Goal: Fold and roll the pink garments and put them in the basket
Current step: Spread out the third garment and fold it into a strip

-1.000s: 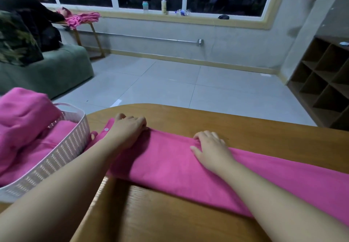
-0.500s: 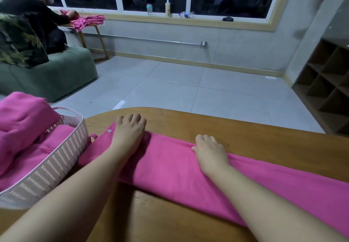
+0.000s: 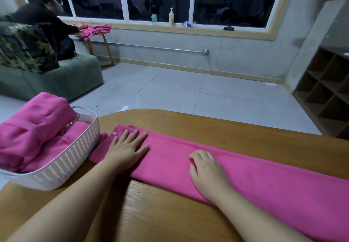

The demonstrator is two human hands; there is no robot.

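Pink garment [image 3: 236, 173] x1, long folded strip on wood table [image 3: 188, 219]; left hand [image 3: 126, 151] flat, right hand [image 3: 207, 172] half-curled (both pressing it); 1 white slotted basket [image 3: 62, 164].

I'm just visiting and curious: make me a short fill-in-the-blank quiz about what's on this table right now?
1. Both hands rest on a long folded garment whose colour is ____.
2. The white basket stands at the ____ end of the wooden table.
3. The left hand lies flat with its fingers ____.
4. Near the left hand's fingertips, the garment shows a small white ____.

Missing words: pink; left; spread; button
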